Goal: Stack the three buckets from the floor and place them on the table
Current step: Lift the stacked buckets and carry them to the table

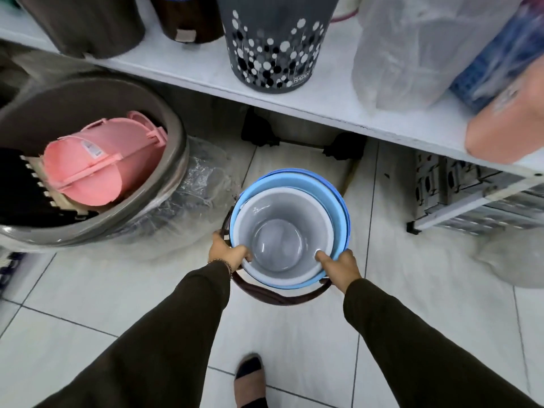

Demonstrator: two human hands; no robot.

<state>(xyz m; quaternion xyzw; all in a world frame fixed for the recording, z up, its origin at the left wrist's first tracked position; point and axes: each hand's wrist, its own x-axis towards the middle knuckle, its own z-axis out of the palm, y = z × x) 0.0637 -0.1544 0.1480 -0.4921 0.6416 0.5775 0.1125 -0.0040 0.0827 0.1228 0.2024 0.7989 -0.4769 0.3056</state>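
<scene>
Both hands grip a nested stack of buckets held above the tiled floor (294, 334), in front of the white table (323, 107). The left hand (228, 253) is closed over the near-left rim, thumb curled inside the grey inner bucket (279, 231). The right hand (341, 267) clamps the near-right rim, thumb pressed inside the same bucket. The grey bucket sits within a light blue bucket (338, 207), and a dark brown handle (282, 298) hangs below the stack's near edge. A spotted grey bin (273, 45) stands on the table above
</scene>
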